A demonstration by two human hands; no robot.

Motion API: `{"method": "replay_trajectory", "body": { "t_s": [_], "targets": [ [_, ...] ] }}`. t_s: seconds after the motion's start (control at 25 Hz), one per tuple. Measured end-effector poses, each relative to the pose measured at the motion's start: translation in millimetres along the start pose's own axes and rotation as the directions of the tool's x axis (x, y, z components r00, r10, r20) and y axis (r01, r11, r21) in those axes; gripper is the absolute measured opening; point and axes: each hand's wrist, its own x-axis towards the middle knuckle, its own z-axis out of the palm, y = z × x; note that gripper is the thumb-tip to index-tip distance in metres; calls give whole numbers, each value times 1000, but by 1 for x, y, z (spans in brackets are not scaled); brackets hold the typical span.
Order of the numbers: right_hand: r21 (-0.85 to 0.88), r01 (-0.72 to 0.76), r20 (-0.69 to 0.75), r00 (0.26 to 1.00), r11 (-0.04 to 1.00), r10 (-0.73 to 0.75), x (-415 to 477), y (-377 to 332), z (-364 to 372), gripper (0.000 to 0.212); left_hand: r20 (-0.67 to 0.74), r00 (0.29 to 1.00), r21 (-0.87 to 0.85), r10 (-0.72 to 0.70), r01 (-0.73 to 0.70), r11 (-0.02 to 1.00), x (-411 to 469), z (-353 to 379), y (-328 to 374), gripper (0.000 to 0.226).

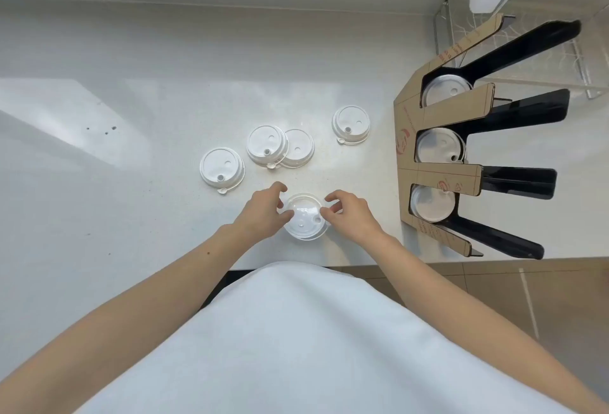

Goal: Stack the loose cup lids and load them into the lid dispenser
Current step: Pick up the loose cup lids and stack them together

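Head view: both hands are at the stack (304,217) near the counter's front edge, left hand (263,212) pinching its rim at 9 o'clock, right hand (349,216) with curled fingers nipping it at 3. Four loose lids (222,166) lie beyond at 10 to 1 o'clock; the dispenser (438,163) sits at 3. These look thin, light, slick and easily crushed, so grip the stiff rims, not the domes
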Motion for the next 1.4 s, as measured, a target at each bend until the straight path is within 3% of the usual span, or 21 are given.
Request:
{"method": "replay_trajectory", "body": {
  "t_s": [0.2,0.32,0.48,0.8,1.0,1.2,1.4],
  "targets": [
    [87,-67,26,998,994,65,1,0,9,32,5,1000,-69,-9,9,998,4,9,-2,45],
    [102,-64,14,998,993,63,1,-3,8,31,-66,997,10,29,-28,1000,3,11,-2,41],
    [85,-63,7,998,994,63,3,-5,14,29,-56,998,67,-12,15,998,1,11,-9,50],
    [178,-26,-80,996,984,41,1,-16,21,20,-70,997,34,-39,41,999,-3,5,-22,44],
    [218,56,-136,990,974,-26,-1,-31,23,15,-149,982,-244,-115,76,967,-7,-6,-26,28],
    [410,110,-138,989,905,-57,-2,-57,27,15,-187,951,-553,-245,104,827,-13,-25,-33,29],
    [580,-37,78,997,814,-10,-1,-86,46,27,-223,938,-705,-265,32,709,-18,-43,-54,28]
  ]
}}
